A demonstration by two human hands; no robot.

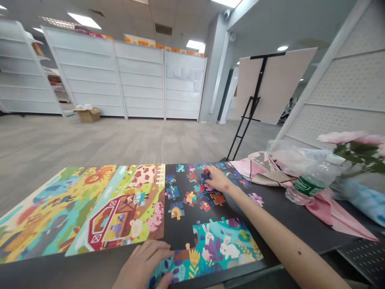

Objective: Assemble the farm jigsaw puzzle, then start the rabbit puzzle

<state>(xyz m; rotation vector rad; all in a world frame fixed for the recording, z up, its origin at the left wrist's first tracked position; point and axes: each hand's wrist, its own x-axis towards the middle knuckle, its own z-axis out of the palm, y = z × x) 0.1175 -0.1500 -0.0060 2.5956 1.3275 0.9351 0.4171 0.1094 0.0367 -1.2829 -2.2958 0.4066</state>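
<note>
A partly assembled jigsaw puzzle (237,235) with white rabbits and plants lies on the dark table in front of me. My left hand (146,261) rests at its lower left corner, thumb and fingers apart, partly covering the joined pieces there. Farther out, my right hand (215,179) reaches into a group of loose pieces, fingertips closed on a dark blue puzzle piece (205,178). Around it lie other pieces, among them an orange one (190,198), a brown one (217,198) and a blue one with a tan shape (176,210). A pinkish-purple piece (256,199) sits right of my forearm.
Two finished-looking picture boards, a farm scene (120,224) and a yellow animal scene (51,216), lie at left. On the right are a plastic bottle (309,182), pink cloth (331,208), a patterned bag (264,170) and pink flowers (345,137). An easel (252,104) stands beyond.
</note>
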